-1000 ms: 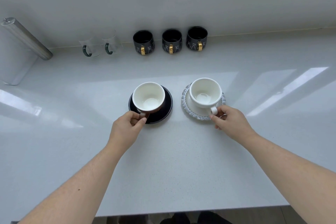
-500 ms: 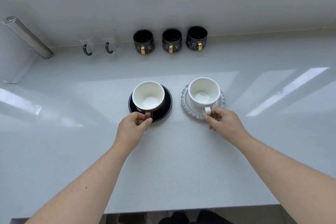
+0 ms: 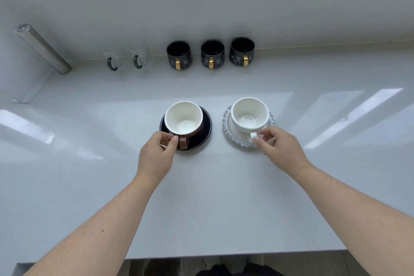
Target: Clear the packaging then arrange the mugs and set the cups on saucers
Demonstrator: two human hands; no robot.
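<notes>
Far left on the tabletop: a metal cylinder, then two clear glass mugs and three black mugs lined up at the back wall, handles facing me (looks like the mug row is done; no packaging in view). Centre-left: brown cup sits on the black saucer. My left hand is closed, thumb and fingers pinching the brown handle, I'd say to square it toward me. Right of that: white cup on the clear-rimmed saucer. Right hand likewise closed in a pinch on the white handle. Both cups seated upright and centred enough; task reads as nearly finished, just handle alignment left.
</notes>
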